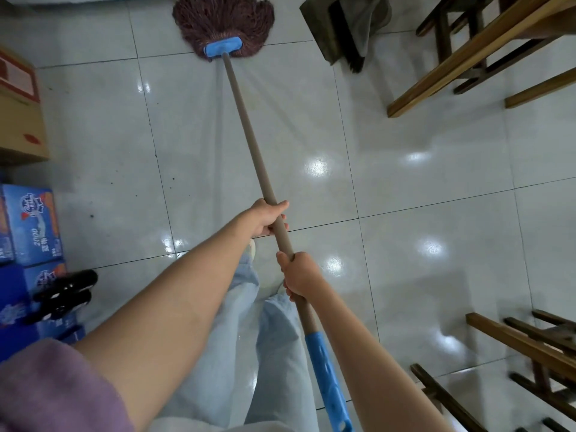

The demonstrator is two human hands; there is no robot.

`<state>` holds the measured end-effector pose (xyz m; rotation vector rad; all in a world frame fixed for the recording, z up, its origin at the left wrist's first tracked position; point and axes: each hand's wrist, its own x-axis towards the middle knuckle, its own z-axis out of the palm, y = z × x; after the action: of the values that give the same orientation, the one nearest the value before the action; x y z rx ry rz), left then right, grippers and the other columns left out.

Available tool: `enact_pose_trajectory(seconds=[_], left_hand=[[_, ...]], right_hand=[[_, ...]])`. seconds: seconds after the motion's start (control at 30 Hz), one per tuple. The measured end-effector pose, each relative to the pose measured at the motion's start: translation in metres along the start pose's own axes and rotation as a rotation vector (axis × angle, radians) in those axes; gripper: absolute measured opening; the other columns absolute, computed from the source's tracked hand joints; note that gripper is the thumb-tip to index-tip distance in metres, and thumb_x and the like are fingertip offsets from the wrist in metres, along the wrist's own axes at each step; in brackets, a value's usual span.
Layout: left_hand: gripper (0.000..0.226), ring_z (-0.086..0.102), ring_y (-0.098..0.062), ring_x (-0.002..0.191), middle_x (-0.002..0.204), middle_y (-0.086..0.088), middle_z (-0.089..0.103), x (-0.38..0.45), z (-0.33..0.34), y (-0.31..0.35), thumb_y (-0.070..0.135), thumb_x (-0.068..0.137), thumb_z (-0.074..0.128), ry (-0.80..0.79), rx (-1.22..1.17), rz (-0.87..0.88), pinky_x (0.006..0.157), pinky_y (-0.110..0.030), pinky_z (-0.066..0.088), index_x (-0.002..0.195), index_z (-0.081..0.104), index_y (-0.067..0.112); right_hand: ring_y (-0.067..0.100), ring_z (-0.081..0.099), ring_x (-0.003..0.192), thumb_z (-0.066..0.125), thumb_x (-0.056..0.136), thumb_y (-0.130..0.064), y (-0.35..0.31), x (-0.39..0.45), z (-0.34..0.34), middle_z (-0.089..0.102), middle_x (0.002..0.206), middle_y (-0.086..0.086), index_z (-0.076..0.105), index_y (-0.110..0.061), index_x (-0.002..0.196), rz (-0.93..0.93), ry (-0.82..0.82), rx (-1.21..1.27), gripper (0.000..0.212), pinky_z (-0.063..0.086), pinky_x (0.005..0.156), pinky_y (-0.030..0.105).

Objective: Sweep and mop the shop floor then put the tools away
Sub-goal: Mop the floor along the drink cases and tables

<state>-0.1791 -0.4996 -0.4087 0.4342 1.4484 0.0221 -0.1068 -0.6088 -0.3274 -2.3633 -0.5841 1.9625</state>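
Left hand (270,218) clenched around the mop handle (249,135) farther down, right hand (298,274) gripping nearer the blue end: a spread grip, probably for leverage. Mop head (223,24) flat on the tiled floor (436,244), fully extended ahead. Glossy, wet-looking tiles; dark specks near the cartons (28,226) at left. Wooden stools (486,54) at right; beside them perhaps a dustpan (343,29), blurred.
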Motion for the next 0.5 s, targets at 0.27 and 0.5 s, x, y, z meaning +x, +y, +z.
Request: enact_pose_trajectory(seconds=[0.27, 0.5], left_hand=[[0.023, 0.058, -0.018, 0.058, 0.077, -0.004, 0.052, 0.0, -0.022, -0.014, 0.031, 0.096, 0.054, -0.011, 0.038, 0.014, 0.058, -0.031, 0.052, 0.084, 0.041, 0.016], [0.021, 0.061, -0.018, 0.054, 0.077, -0.005, 0.054, -0.016, -0.047, -0.038, 0.03, 0.097, 0.051, -0.012, 0.102, 0.013, 0.047, -0.024, 0.055, 0.097, 0.043, 0.011]], right_hand=[[0.015, 0.043, 0.034, 0.042, 0.099, -0.035, 0.005, -0.001, 0.029, 0.048, 0.055, 0.007, 0.04, -0.012, 0.075, -0.039, -0.021, 0.041, 0.033, 0.042, 0.038, 0.025], [0.016, 0.044, 0.039, 0.045, 0.096, -0.031, 0.016, -0.015, 0.072, 0.045, 0.063, 0.005, 0.042, -0.011, 0.078, -0.025, -0.014, 0.144, 0.027, 0.04, 0.034, 0.022]])
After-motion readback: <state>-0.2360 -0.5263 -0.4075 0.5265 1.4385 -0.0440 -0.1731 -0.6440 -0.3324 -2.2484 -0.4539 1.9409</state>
